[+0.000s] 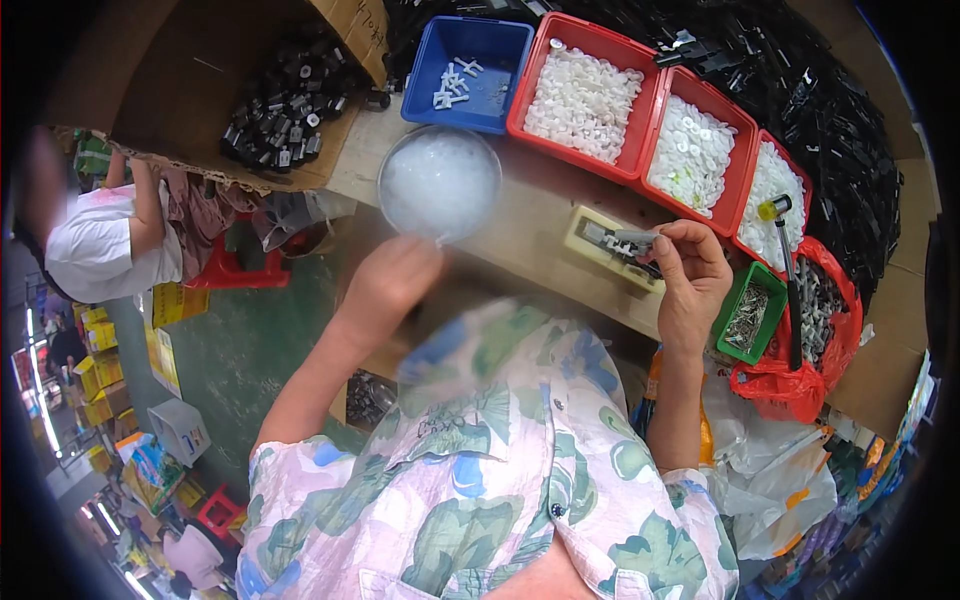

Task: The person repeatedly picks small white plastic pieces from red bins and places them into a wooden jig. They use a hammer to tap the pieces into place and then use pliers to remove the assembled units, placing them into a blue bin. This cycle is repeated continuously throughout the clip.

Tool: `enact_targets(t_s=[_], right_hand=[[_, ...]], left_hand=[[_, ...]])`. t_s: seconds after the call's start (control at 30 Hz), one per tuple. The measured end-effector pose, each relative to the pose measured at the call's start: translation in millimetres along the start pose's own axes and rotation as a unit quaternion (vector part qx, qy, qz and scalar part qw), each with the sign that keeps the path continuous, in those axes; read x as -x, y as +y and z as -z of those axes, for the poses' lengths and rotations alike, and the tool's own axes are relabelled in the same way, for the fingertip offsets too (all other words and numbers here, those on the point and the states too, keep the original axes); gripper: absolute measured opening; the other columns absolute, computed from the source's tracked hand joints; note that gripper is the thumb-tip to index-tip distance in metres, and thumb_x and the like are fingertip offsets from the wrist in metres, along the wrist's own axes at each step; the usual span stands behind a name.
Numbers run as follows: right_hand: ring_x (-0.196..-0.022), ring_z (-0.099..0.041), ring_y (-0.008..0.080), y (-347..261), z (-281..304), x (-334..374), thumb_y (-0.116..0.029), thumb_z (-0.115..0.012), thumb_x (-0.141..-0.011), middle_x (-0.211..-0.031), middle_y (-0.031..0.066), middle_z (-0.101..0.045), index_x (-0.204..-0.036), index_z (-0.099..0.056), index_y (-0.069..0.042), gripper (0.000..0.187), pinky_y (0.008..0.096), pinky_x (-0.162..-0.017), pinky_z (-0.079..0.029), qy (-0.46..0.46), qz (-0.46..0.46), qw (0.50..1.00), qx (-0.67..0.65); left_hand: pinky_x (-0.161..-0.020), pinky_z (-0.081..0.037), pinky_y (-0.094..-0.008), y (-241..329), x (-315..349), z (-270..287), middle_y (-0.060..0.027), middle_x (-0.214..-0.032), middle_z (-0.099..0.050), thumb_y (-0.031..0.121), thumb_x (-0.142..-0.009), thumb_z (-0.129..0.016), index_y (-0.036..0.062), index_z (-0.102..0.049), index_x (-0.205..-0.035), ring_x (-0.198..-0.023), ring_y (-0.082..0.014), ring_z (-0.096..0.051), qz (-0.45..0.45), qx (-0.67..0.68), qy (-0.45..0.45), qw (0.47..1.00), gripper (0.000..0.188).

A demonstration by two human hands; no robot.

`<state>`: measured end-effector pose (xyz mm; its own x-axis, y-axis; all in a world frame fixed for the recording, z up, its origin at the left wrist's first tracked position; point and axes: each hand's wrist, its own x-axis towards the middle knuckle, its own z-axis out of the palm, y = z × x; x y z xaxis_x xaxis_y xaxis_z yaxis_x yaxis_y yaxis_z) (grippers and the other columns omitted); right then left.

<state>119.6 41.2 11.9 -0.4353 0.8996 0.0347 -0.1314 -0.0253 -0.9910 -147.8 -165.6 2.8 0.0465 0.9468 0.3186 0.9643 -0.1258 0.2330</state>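
Observation:
My left hand point(398, 275) is closed at the near rim of a round bowl point(440, 185) filled with a whitish, cloudy mass. A small pale bit shows at its fingertips, too blurred to name. To the right, my right hand point(692, 270) pinches a small grey metal part point(636, 238) between thumb and fingers. That part is over a cream-coloured block fixture point(583, 228) on the bench, which has dark and metal pieces set in its slot. Whether the part touches the fixture, I cannot tell.
Behind stand a blue tray point(418, 75) of small white pieces and red trays point(517, 118) of white parts. A cardboard box point(165, 110) of black parts is at left. At right are a green tray point(724, 318) of metal pins, a hammer point(793, 300) and a red bag point(800, 385).

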Motion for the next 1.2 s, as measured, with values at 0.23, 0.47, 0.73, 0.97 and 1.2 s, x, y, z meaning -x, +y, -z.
enact_targets(t_s=[0.23, 0.47, 0.73, 0.97, 1.2], right_hand=[[-0.081, -0.066, 0.0108, 2, -9, 7, 0.002, -0.068, -0.092, -0.096, 0.006, -0.067, -0.106, -0.063, 0.003, 0.014, 0.0255, -0.075, -0.058, -0.025, -0.008, 0.999, -0.021], [-0.082, -0.068, 0.0129, 6, -27, 19, 0.002, -0.067, -0.093, -0.094, 0.007, -0.067, -0.105, -0.063, 0.004, 0.013, 0.0271, -0.076, -0.06, -0.015, -0.043, 0.994, -0.101], [-0.082, -0.069, 0.0136, 5, -18, 21, 0.0, -0.068, -0.093, -0.095, 0.0078, -0.068, -0.104, -0.063, 0.003, 0.013, 0.0272, -0.076, -0.06, 0.026, -0.031, 0.994, -0.106], [-0.083, -0.069, 0.0137, 5, -16, 23, 0.001, -0.068, -0.093, -0.096, 0.0089, -0.069, -0.103, -0.063, 0.003, 0.012, 0.0279, -0.076, -0.06, 0.02, -0.029, 0.996, -0.085], [-0.085, -0.069, 0.015, 1, -9, 21, 0.002, -0.069, -0.091, -0.096, 0.0098, -0.069, -0.102, -0.064, 0.004, 0.012, 0.0287, -0.078, -0.06, -0.012, -0.002, 0.999, -0.05]], left_hand=[[-0.08, -0.057, -0.0379, 6, -15, 18, -0.0149, -0.096, -0.069, -0.01, -0.069, -0.069, -0.0041, -0.07, -0.093, -0.092, -0.0307, -0.067, 0.02, 0.083, 0.058, 0.995, 0.025], [-0.08, -0.053, -0.0291, 37, -57, -9, -0.0123, -0.096, -0.071, -0.013, -0.083, -0.071, -0.0038, -0.071, -0.095, -0.09, -0.0202, -0.067, 0.217, 0.446, 0.102, 0.863, 0.016], [-0.082, -0.053, -0.0258, 53, -86, -31, -0.0108, -0.099, -0.07, -0.013, -0.084, -0.07, -0.0039, -0.072, -0.097, -0.091, -0.0145, -0.066, 0.228, 0.556, 0.083, 0.795, 0.015], [-0.076, -0.053, -0.0236, 48, -93, -33, -0.0077, -0.091, -0.072, -0.004, -0.086, -0.073, -0.0022, -0.073, -0.097, -0.085, -0.0119, -0.067, 0.315, 0.628, 0.004, 0.711, 0.011], [-0.068, -0.053, -0.0236, 44, -106, -36, -0.008, -0.088, -0.072, 0.006, -0.09, -0.074, -0.0012, -0.071, -0.102, -0.078, -0.014, -0.07, 0.393, 0.699, -0.078, 0.592, 0.015]])
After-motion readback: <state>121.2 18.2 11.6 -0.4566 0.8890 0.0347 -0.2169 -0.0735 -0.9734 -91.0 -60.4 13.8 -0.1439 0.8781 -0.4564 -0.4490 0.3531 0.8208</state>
